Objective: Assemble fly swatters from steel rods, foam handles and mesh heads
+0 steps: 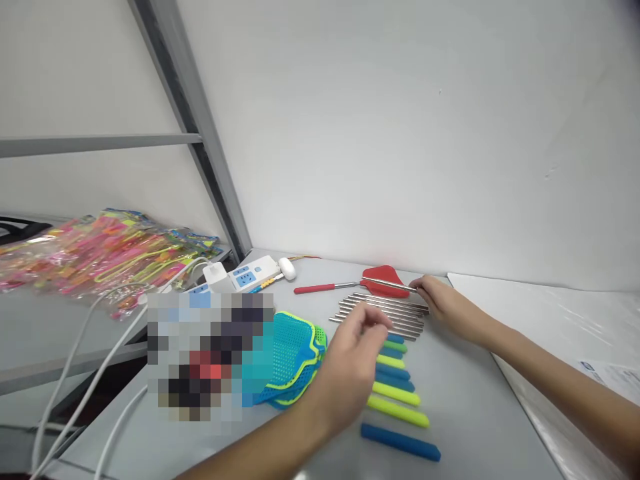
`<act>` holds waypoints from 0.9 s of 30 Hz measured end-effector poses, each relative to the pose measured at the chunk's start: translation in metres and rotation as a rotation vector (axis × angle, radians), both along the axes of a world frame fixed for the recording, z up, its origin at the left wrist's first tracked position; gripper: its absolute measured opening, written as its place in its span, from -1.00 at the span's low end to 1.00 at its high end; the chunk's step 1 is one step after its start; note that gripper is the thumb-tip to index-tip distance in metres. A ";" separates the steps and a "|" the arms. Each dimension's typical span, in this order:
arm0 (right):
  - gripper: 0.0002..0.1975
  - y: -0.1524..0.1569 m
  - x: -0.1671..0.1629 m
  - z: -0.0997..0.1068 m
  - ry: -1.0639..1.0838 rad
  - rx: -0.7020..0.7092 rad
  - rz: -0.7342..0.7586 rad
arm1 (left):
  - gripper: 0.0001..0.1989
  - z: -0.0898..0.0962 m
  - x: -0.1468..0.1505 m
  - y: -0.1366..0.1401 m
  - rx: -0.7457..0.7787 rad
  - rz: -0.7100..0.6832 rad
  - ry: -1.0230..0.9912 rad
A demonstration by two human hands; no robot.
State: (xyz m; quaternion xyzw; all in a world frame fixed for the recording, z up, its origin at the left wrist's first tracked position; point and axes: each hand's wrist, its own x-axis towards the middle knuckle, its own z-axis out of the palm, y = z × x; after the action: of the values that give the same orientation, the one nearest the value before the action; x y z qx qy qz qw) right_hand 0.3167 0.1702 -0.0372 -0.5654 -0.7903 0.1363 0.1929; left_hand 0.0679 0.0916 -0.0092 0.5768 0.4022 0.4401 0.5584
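Note:
My right hand (445,307) pinches one end of a thin metal rod (387,283), raised above the table and pointing left, in front of a red fly swatter (385,272). Below it, several more metal rods (375,310) lie side by side in a row. My left hand (353,357) hovers nearer to me with fingers curled and thumb apart, and I see nothing in it. It partly hides a row of blue, green and yellow handles (400,407). Left of that hand, blue and green mesh swatter heads (293,347) lie stacked.
A white power strip (267,270) with a plugged-in charger (217,277) sits at the back left. White cables (95,370) hang past the table's left edge. Bagged colourful goods (125,253) cover a side surface. A metal frame post (200,133) stands there, and white sheeting (540,320) lies right.

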 end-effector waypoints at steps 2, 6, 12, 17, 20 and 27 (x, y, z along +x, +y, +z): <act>-0.65 0.012 0.005 -0.009 -0.021 -0.016 0.029 | -0.86 0.012 -0.012 0.015 0.315 -0.098 0.417; -0.62 0.019 0.009 -0.017 -0.072 -0.047 0.119 | -0.80 0.024 -0.035 0.052 0.764 0.048 1.213; -0.64 0.024 0.012 -0.015 -0.104 -0.027 0.220 | -0.73 0.008 -0.045 0.081 0.651 0.048 1.653; -0.63 0.027 0.014 -0.007 -0.165 0.006 0.264 | -0.70 0.002 -0.032 0.095 0.556 -0.017 1.658; -0.63 0.026 0.017 -0.003 -0.184 0.015 0.271 | -0.71 -0.001 -0.026 0.107 0.506 -0.010 1.589; -0.64 0.022 0.023 0.001 -0.178 0.017 0.331 | -0.83 -0.008 -0.029 0.133 0.552 0.038 1.366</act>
State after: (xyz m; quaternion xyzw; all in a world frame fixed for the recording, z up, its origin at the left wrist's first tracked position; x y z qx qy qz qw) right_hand 0.3396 0.1922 -0.0358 -0.4358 -0.8876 0.1090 0.1016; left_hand 0.0389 0.2243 -0.0168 0.8349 0.5448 0.0775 0.0101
